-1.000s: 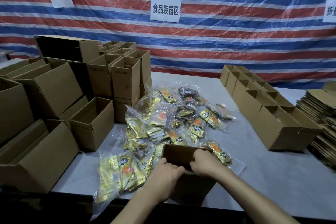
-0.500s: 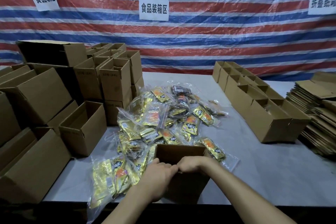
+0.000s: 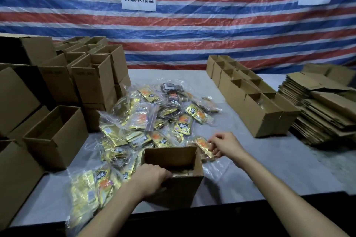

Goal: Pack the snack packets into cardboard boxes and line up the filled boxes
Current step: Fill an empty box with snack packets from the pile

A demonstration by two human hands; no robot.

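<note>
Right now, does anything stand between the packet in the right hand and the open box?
Nothing visible does. The packet is just beside the open box; the left hand grips its near left rim.

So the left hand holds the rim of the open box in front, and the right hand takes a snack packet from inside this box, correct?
Not quite. In the head view the left hand grips the rim of the open box, but the right hand pinches a snack packet that lies outside the box, by its far right corner.
</note>
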